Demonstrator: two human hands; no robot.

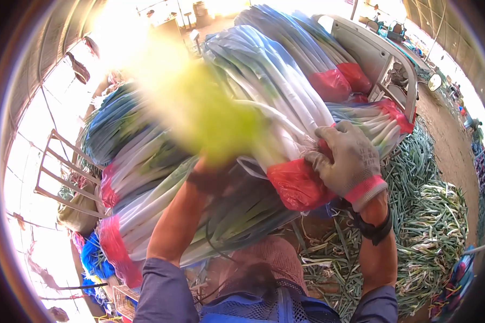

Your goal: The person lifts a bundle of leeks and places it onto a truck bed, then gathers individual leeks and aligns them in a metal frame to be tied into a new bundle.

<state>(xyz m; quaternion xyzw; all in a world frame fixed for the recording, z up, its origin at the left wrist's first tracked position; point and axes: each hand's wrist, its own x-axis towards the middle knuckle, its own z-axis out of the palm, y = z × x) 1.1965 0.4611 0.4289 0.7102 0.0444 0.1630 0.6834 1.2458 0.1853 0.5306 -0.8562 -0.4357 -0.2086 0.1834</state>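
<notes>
Being clamped at its red plastic-bagged end by the right hand (350,161), which wears a grey knit glove with a pink cuff, one long bundle of green onions (275,91) in clear film is being held up at frame centre. The left hand (210,118) is being shown only as a yellow-green blur, and its grip cannot be told. At least five other bundles (134,177), also red-capped, are being kept stacked around it. Loose green stalks (436,215) are being shown heaped on the ground.

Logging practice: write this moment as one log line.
right hand: grips onion bundle | left hand: blurred, grip unclear | behind: stacked bundles
</notes>
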